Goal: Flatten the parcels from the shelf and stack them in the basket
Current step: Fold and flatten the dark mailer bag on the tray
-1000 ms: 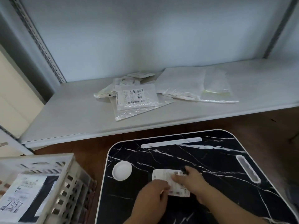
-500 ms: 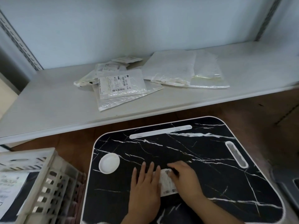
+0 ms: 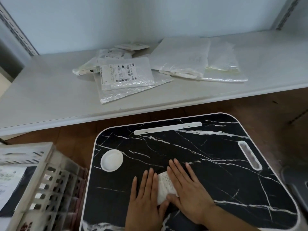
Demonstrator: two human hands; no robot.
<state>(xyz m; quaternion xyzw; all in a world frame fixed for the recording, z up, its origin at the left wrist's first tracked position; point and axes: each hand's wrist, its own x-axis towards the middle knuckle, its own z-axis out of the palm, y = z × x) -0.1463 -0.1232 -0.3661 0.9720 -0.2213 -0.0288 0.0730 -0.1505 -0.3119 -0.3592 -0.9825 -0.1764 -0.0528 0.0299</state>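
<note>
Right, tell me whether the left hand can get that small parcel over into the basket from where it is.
Probably yes. The left hand lies flat on the parcel, the basket stands open just left of the black tray, and nothing lies between them. The right hand, also pressing the parcel, must lift first.

Dim, cool, even indoor light; source not visible. Soft glare on plastic parcels [image 3: 126, 75] on shelf [image 3: 50, 97]. Shadows faint, diffuse. Basket [image 3: 50, 185] at lower left motion-blurred, smeared. Wide-angle bending: shelf edge curves, uprights [image 3: 16, 30] lean outward. Label print barely legible.
</note>
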